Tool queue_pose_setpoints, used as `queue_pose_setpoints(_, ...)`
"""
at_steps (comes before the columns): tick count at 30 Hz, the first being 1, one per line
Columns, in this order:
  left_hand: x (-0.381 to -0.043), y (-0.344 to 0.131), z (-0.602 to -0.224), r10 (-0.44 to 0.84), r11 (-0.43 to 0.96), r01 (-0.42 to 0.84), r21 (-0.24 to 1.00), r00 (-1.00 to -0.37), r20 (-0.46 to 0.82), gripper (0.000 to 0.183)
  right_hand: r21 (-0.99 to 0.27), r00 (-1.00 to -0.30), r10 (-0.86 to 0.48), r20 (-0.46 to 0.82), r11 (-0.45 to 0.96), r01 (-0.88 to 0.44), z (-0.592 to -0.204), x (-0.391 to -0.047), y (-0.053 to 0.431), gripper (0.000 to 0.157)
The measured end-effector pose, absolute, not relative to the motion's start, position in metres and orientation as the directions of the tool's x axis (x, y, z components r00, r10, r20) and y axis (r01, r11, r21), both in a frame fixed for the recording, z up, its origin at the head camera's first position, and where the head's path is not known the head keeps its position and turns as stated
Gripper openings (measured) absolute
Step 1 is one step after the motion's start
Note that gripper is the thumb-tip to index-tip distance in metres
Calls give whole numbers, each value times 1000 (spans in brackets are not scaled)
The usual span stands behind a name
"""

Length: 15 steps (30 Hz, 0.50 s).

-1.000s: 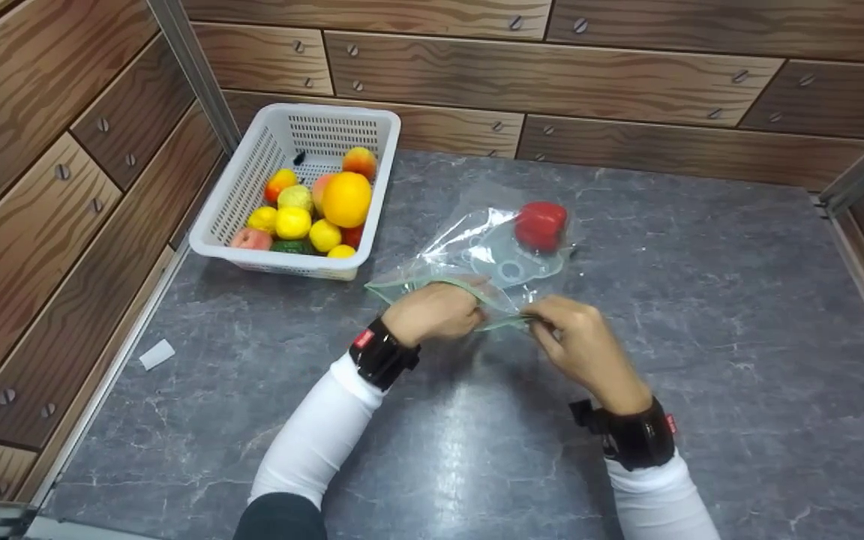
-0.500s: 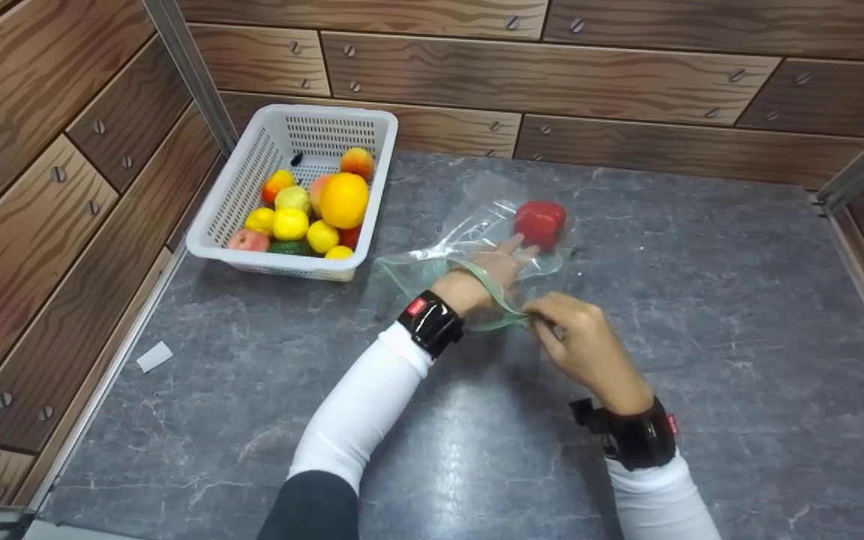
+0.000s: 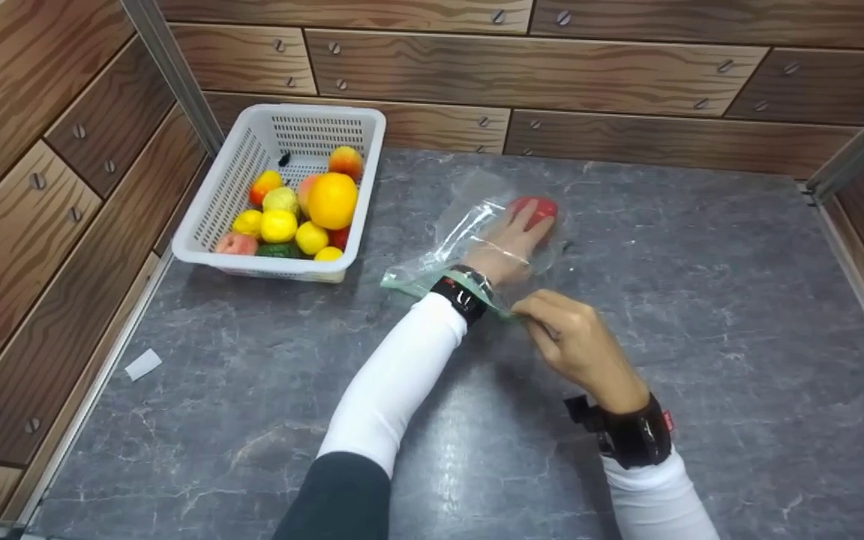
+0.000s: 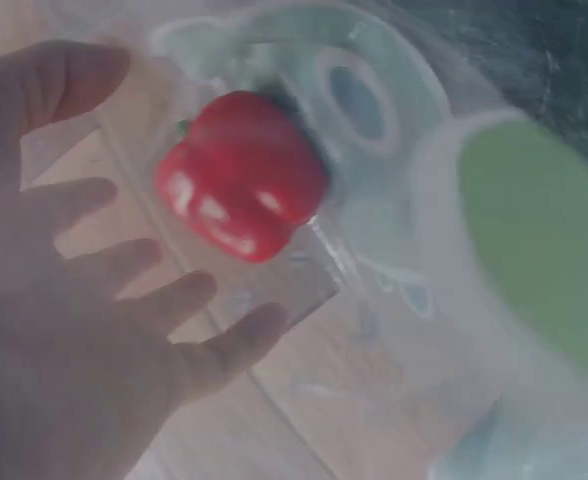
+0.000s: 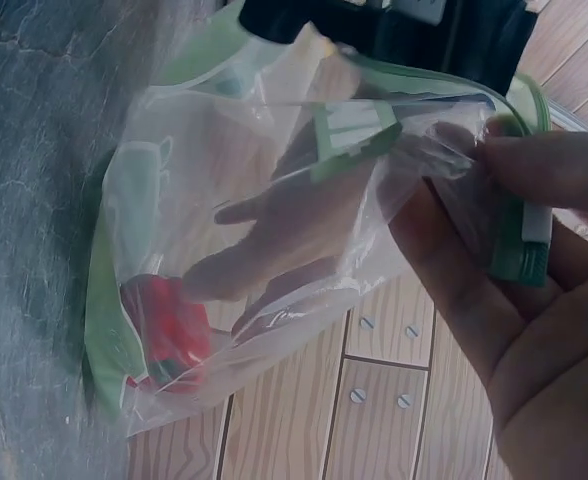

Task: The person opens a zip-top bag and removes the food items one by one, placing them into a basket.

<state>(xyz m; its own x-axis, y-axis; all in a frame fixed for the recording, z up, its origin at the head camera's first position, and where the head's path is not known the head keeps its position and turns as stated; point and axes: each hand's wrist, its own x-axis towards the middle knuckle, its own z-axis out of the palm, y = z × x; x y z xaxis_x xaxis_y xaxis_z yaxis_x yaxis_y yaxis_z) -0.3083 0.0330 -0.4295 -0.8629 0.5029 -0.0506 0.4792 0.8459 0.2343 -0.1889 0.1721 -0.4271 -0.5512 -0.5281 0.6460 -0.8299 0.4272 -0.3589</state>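
A clear zip bag [image 3: 456, 219] with a pale green edge lies on the table, and a red bell pepper [image 4: 242, 175] is inside it. My left hand [image 3: 505, 251] reaches into the bag up to the wrist, its fingers stretched over the pepper in the head view. The left wrist view shows these fingers spread beside the pepper; whether they touch it I cannot tell. At the bag's mouth, my right hand [image 3: 578, 341] pinches the green edge between thumb and fingers. In the right wrist view the pepper [image 5: 169, 325] sits at the bag's far end.
To the left of the bag stands a white plastic basket [image 3: 267, 264] holding several fruits, among them a large orange [image 3: 332, 201] and yellow ones. A small white paper slip [image 3: 143, 364] lies on the grey table [image 3: 739, 337]. Wood-patterned walls [image 3: 477, 71] border the table.
My left hand has gone from the bag's mouth deeper inside, forward and to the right, up to the pepper, with its fingers extending. The right hand keeps its pinch on the bag's edge.
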Motion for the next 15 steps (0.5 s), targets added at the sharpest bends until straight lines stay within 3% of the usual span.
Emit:
queue_pose_setpoints(12,-328,50,-440,518,830,516,211,-854,51,70,-365,-542,-550,635,405,-838,-426,-187,170,24)
queue_pose_setpoints(15,-332,51,-441,503,827,503,250,-862,71,61,-372,-547,-551,630,404,-836,-426,-186,170,24)
